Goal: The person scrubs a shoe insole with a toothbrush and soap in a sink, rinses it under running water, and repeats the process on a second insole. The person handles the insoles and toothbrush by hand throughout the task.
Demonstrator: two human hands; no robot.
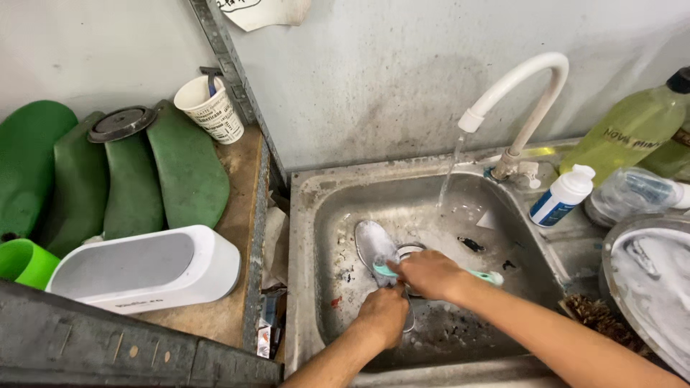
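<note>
I see L hand (383, 314) clamped on grey insole (375, 246) lying in steel sink (309, 237); R hand (430, 274) closed round teal brush (491, 276), bristles on insole. White tap (528, 79) running into sink.

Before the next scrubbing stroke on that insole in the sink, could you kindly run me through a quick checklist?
1. Left hand steadies the grey insole: ok.
2. Right hand grips the teal brush: ok.
3. Water runs from the white tap: ok, though the stream lands away from the insole.
4. Sink drain open: cannot tell, hands cover it.
5. Blue-and-white bottle upright on the rim: ok.
</note>
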